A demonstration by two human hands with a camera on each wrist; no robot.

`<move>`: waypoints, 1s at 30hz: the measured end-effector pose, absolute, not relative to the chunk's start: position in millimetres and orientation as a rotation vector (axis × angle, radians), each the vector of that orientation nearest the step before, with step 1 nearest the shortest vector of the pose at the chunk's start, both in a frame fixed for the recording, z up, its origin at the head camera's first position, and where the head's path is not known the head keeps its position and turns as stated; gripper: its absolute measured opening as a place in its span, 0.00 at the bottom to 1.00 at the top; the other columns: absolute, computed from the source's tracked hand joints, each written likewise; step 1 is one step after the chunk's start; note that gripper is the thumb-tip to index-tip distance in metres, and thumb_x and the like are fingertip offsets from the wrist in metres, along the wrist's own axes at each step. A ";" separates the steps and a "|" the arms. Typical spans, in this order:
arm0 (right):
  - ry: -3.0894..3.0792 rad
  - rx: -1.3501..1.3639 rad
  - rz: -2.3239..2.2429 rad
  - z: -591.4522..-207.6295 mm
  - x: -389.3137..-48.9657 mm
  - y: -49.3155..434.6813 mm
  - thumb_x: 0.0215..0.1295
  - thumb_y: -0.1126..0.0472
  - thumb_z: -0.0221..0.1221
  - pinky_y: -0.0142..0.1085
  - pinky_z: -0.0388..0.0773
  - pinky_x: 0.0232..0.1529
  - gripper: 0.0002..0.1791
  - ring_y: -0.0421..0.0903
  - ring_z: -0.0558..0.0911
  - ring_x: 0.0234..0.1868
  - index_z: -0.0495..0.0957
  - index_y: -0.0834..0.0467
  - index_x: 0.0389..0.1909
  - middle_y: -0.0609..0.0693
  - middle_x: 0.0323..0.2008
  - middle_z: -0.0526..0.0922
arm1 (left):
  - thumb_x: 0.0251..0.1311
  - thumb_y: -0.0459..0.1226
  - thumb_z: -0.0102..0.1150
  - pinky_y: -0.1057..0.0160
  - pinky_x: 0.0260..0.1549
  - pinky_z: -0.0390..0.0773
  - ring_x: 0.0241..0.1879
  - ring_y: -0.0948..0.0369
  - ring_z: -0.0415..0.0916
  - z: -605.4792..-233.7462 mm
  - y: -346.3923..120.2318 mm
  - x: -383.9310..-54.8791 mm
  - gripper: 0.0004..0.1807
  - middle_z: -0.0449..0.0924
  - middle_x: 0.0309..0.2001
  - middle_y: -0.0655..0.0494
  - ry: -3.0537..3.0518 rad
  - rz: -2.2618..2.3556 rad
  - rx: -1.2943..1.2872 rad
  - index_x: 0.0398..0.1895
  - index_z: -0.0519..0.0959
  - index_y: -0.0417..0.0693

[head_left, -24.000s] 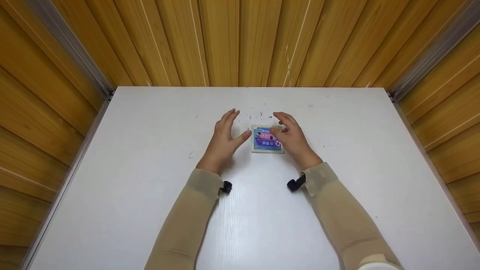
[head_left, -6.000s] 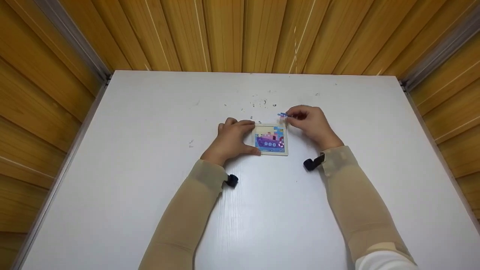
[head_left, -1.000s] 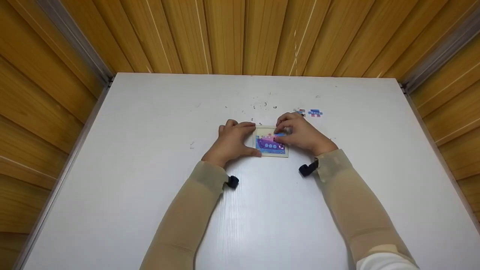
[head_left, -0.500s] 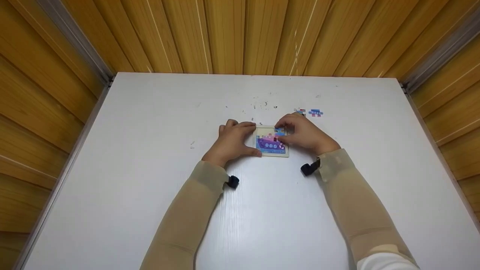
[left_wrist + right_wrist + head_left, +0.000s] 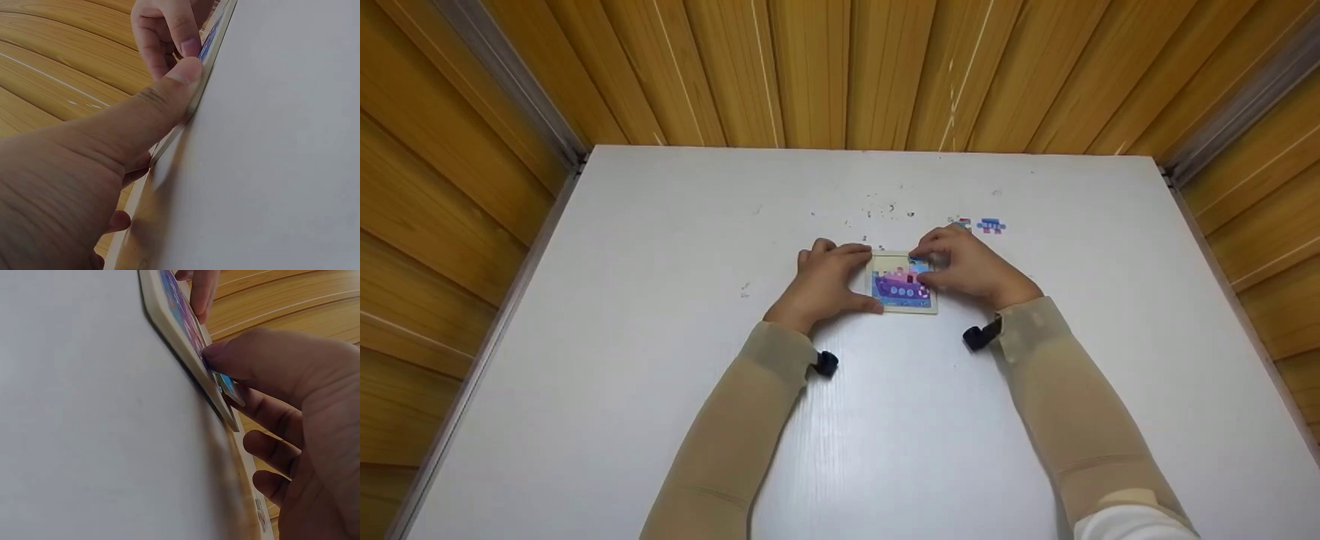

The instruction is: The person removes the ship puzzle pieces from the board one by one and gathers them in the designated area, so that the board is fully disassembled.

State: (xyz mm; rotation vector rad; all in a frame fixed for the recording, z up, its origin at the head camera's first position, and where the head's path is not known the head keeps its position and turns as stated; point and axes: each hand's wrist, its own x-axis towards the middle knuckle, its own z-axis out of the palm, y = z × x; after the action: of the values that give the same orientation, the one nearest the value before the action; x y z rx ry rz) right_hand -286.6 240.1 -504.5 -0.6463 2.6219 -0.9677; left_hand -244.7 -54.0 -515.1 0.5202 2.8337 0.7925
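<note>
Toward the table's far edge, we see the left hand holding a puzzle tray, the right hand (grip narrow) pinching a blue piece.

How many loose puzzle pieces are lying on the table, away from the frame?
2. A blue-and-pink piece lies beyond the right hand; a multicoloured piece lies just left of the first, partly hidden by that hand. More could be hidden behind it.
</note>
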 end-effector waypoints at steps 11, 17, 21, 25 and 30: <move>2.668 -0.598 -0.944 -505.0 -287.1 238.3 0.69 0.52 0.76 0.60 0.66 0.85 0.22 0.53 0.75 0.74 0.93 0.50 0.62 0.48 0.64 0.85 | 0.52 0.65 0.87 0.46 0.73 0.63 0.76 0.51 0.66 -515.2 -54.4 -244.4 0.57 0.75 0.84 0.64 2.830 0.793 0.517 0.84 0.76 0.59; 2.667 -0.549 -1.167 -505.7 -289.0 242.1 0.69 0.59 0.76 0.46 0.77 0.69 0.22 0.52 0.80 0.60 0.91 0.55 0.63 0.52 0.63 0.86 | 0.51 0.66 0.86 0.45 0.73 0.64 0.75 0.51 0.66 -515.7 -53.8 -245.3 0.57 0.74 0.84 0.64 2.837 0.776 0.522 0.84 0.76 0.59; 2.712 -0.456 -1.379 -506.5 -293.3 248.1 0.69 0.65 0.72 0.30 0.76 0.51 0.21 0.50 0.78 0.50 0.89 0.60 0.62 0.55 0.60 0.84 | 0.51 0.65 0.87 0.44 0.73 0.63 0.76 0.51 0.66 -515.9 -53.6 -245.3 0.57 0.74 0.84 0.64 2.838 0.779 0.519 0.84 0.76 0.58; 2.651 -0.294 -1.652 -507.6 -296.8 255.1 0.69 0.71 0.68 0.22 0.78 0.44 0.23 0.42 0.80 0.48 0.87 0.63 0.65 0.56 0.62 0.82 | 0.50 0.64 0.88 0.44 0.74 0.62 0.77 0.51 0.66 -514.9 -53.9 -243.7 0.57 0.74 0.84 0.64 2.822 0.808 0.506 0.84 0.76 0.58; 2.525 -0.021 -1.935 -508.0 -302.4 266.9 0.70 0.72 0.67 0.23 0.78 0.36 0.25 0.35 0.80 0.39 0.84 0.62 0.68 0.50 0.56 0.83 | 0.50 0.64 0.88 0.44 0.75 0.62 0.77 0.50 0.65 -514.5 -54.1 -243.1 0.57 0.74 0.84 0.64 2.823 0.809 0.501 0.84 0.76 0.57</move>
State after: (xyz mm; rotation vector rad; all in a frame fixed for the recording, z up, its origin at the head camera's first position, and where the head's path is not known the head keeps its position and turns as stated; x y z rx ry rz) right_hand -302.4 266.9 -508.0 -0.0212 2.5250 -1.9351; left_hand -243.1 -54.1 -514.5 0.5006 2.8233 0.8086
